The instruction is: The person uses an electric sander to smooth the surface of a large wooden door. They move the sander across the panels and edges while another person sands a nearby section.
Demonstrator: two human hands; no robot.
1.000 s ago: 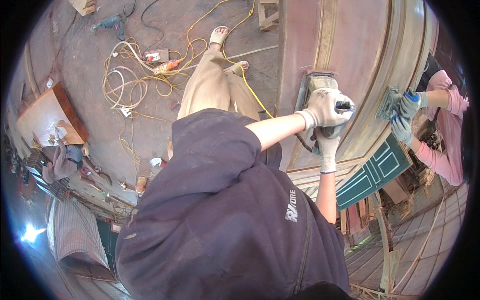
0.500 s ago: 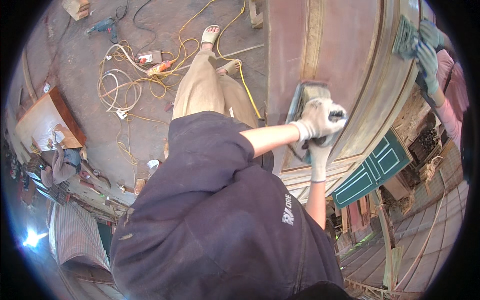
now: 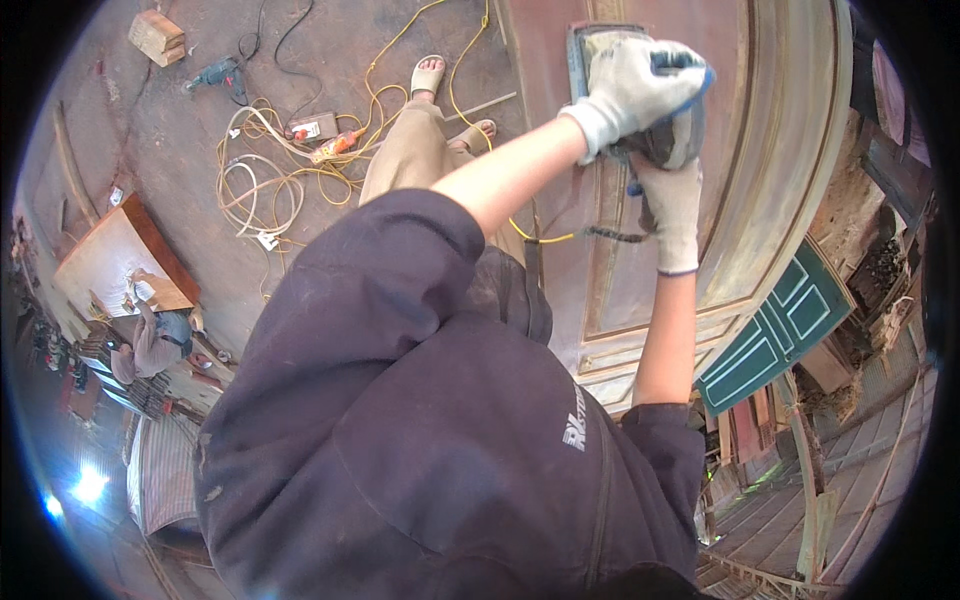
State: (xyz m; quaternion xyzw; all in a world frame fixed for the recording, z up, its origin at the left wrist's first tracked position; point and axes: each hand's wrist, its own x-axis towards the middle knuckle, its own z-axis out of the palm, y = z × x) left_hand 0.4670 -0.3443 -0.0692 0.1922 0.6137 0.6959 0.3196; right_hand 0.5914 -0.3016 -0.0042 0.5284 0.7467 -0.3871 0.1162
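Upper right of the frame, both gloved hands clamp the power sander (image 3: 640, 110): the left hand (image 3: 635, 85) wraps its top, the right hand (image 3: 672, 205) grips from below. The sander presses flat on the reddish wooden door (image 3: 770, 180). Farther off, upper left, yellow cables (image 3: 270, 170) tangle beside a drill (image 3: 215, 75).

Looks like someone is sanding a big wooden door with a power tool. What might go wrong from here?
The sander's cord hangs close under the tool, so it might snag or get caught by the sander. Loose yellow and white cables lie tangled on the floor near the person's open sandals, a likely trip hazard. Both gloved hands, left hand and right hand, press the sander on the door; a slip may gouge its raised moulding.
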